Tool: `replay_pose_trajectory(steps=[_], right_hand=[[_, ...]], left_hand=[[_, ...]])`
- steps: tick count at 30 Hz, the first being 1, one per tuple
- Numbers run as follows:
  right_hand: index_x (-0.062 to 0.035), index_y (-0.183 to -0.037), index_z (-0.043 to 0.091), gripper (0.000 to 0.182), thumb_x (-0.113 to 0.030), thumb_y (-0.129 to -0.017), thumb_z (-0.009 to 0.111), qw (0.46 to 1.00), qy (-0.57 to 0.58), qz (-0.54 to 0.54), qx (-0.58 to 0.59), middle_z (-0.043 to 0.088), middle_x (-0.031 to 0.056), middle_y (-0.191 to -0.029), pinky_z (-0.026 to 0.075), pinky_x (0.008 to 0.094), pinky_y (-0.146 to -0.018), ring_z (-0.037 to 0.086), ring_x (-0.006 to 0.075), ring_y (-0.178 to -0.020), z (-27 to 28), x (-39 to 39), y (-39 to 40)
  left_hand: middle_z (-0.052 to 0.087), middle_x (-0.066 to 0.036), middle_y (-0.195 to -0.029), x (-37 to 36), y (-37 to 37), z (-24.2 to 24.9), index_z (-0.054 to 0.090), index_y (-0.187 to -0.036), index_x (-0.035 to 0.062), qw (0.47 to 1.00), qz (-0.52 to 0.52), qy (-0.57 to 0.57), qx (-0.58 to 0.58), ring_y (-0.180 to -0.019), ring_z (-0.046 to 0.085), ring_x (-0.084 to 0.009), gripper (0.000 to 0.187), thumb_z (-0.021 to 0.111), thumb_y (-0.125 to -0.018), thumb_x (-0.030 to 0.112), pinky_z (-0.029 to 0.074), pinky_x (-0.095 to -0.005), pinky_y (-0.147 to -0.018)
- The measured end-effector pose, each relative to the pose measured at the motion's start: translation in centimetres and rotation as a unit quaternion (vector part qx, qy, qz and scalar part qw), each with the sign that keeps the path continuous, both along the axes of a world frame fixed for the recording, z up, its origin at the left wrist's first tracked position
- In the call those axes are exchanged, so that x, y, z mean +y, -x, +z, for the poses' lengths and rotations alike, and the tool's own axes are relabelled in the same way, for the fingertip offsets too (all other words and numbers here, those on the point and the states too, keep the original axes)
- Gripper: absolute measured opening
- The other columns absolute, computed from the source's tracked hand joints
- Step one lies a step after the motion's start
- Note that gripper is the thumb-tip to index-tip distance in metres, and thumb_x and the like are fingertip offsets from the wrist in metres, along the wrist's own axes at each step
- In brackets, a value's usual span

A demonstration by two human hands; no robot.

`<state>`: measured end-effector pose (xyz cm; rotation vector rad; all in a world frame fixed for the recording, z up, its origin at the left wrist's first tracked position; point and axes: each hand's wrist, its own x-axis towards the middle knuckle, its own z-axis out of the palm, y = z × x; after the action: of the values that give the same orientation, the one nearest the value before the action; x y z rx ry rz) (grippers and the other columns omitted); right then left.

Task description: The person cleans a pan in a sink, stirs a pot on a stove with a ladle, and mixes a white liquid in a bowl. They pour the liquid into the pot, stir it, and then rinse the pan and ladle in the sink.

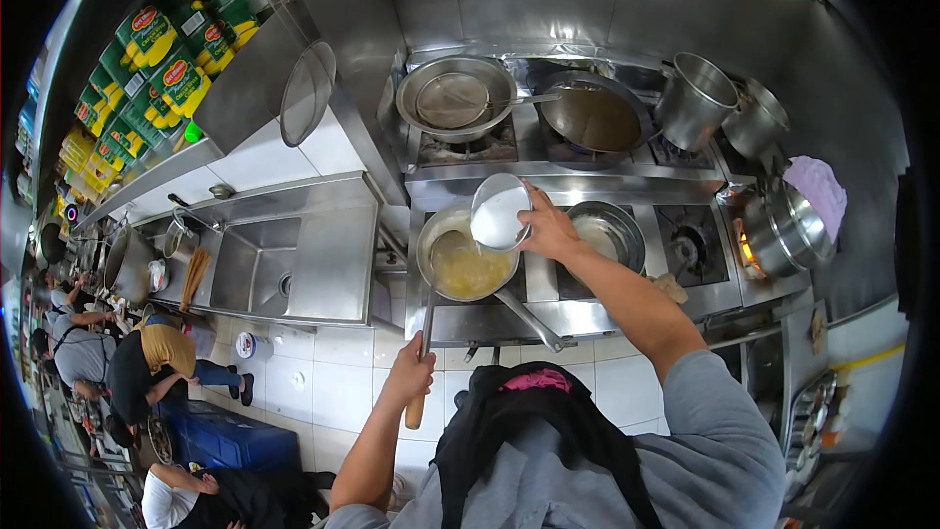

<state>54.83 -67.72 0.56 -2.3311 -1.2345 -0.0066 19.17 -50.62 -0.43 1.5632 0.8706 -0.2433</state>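
My left hand [410, 372] is closed round the handle of a ladle [429, 313] with a wooden grip. The ladle's head reaches into a long-handled pan [511, 306] on the front left burner, which holds a yellowish liquid with pieces in it. Over the pan's upper right side, my right hand [550, 225] grips a metal bowl [500, 182] by its rim. The bowl is tilted toward the pan, and something white shows inside it. Just right of my right hand, another pan [632, 225] sits on a burner, partly covered by my forearm.
Behind are a strainer over a wide basin [407, 110], a wok of dark liquid [592, 118] and tall pots [697, 103]. At right, a flame burns by a lidded pot [783, 230] with a purple cloth. A sink [257, 269] stands left; people [162, 348] are farther left.
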Motion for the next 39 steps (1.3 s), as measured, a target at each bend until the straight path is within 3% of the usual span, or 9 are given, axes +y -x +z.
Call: replay_pose_trajectory(steps=[6, 7, 9, 13, 16, 24, 32, 36, 39], right_hand=[[-0.0057, -0.078, 0.064, 0.041, -0.028, -0.057, 0.090, 1.000, -0.005, 0.002, -0.010, 0.029, 0.0181, -0.158, 0.050, 0.0445, -0.100, 0.039, 0.0370, -0.138, -0.1, 0.0, 0.1], [-0.0056, -0.078, 0.064, 0.041, -0.028, -0.056, 0.090, 1.000, 0.005, -0.004, -0.004, 0.029, 0.0181, -0.158, 0.050, 0.0446, -0.100, 0.039, 0.0368, -0.138, 0.2, 0.0, 0.2], [-0.0054, -0.078, 0.064, 0.041, -0.027, -0.056, 0.090, 1.000, 0.005, -0.003, -0.001, 0.029, 0.0181, -0.158, 0.050, 0.0447, -0.100, 0.039, 0.0365, -0.138, 0.3, -0.1, 0.1], [-0.0054, -0.079, 0.065, 0.041, -0.027, -0.056, 0.091, 1.000, 0.005, -0.001, -0.012, 0.028, 0.0183, -0.158, 0.049, 0.0448, -0.101, 0.039, 0.0356, -0.138, 0.2, -0.2, -0.1], [-0.0056, -0.080, 0.065, 0.042, -0.028, -0.056, 0.091, 1.000, -0.003, 0.003, -0.006, 0.028, 0.0186, -0.158, 0.049, 0.0451, -0.101, 0.039, 0.0362, -0.138, 0.2, -0.3, -0.3], [-0.0066, -0.083, 0.066, 0.043, -0.030, -0.057, 0.091, 1.000, 0.011, -0.002, 0.008, 0.027, 0.0175, -0.159, 0.048, 0.0468, -0.103, 0.037, 0.0397, -0.139, 0.0, -0.6, -0.5], [-0.0067, -0.084, 0.067, 0.043, -0.030, -0.057, 0.091, 0.999, 0.028, -0.020, 0.004, 0.026, 0.0177, -0.160, 0.047, 0.0461, -0.104, 0.037, 0.0397, -0.139, 0.4, -0.6, -0.1], [-0.0061, -0.083, 0.067, 0.043, -0.030, -0.057, 0.091, 1.000, 0.014, -0.006, 0.003, 0.027, 0.0182, -0.159, 0.048, 0.0462, -0.103, 0.037, 0.0401, -0.139, 0.1, -0.4, -0.4], [-0.0057, -0.083, 0.067, 0.043, -0.030, -0.057, 0.091, 1.000, 0.013, -0.007, 0.003, 0.028, 0.0184, -0.159, 0.048, 0.0462, -0.103, 0.037, 0.0398, -0.139, 0.2, -0.5, -0.5]], left_hand=[[0.063, -0.037, -0.101, 0.5, -1.4, -8.7, 0.032, -0.152, 0.0068, 0.933, -0.072, -0.347, -0.064, -0.087, 0.063, -0.0515, 0.069, 0.059, -0.088, 0.013, 0.052, -0.0532, -0.078], [0.067, -0.029, -0.091, 0.5, -1.6, -13.3, 0.035, -0.151, 0.0084, 0.902, -0.051, -0.391, -0.176, -0.074, 0.068, -0.0427, 0.066, 0.058, -0.090, 0.014, 0.055, -0.0494, -0.068], [0.063, -0.014, -0.076, -1.6, -3.2, -12.9, 0.033, -0.153, 0.0117, 0.994, 0.032, -0.073, -0.080, -0.057, 0.062, -0.0249, 0.064, 0.057, -0.094, 0.015, 0.053, -0.0398, -0.053], [0.052, -0.003, -0.072, -3.5, -4.9, -10.9, 0.044, -0.139, 0.0144, 0.929, 0.156, 0.298, -0.154, -0.048, 0.045, -0.0092, 0.041, 0.052, -0.099, 0.014, 0.040, -0.0243, -0.040], [0.051, -0.003, -0.072, -2.4, -5.1, -11.2, 0.043, -0.093, 0.0142, 0.701, 0.237, 0.650, -0.172, -0.048, 0.043, -0.0047, 0.013, 0.051, -0.102, 0.017, 0.039, -0.0195, -0.041], [0.051, -0.001, -0.071, -0.4, -3.1, -2.8, 0.048, -0.131, 0.0096, 0.969, 0.073, 0.228, -0.055, -0.050, 0.047, -0.0108, 0.038, 0.053, -0.094, 0.011, 0.042, -0.0264, -0.043], [0.067, -0.030, -0.103, 0.7, -0.5, -5.4, 0.035, -0.150, 0.0039, 0.946, -0.080, -0.307, -0.070, -0.083, 0.070, -0.0415, 0.066, 0.059, -0.089, 0.013, 0.055, -0.0476, -0.074], [0.069, -0.026, -0.095, -0.6, -2.3, -10.6, 0.035, -0.152, 0.0084, 0.956, -0.036, -0.271, -0.106, -0.076, 0.070, -0.0375, 0.067, 0.060, -0.090, 0.013, 0.056, -0.0445, -0.069], [0.048, -0.002, -0.068, -3.5, -3.5, -10.8, 0.023, -0.157, 0.0161, 0.967, 0.128, 0.185, -0.116, -0.049, 0.047, -0.0113, 0.070, 0.054, -0.095, 0.010, 0.042, -0.0276, -0.043]])
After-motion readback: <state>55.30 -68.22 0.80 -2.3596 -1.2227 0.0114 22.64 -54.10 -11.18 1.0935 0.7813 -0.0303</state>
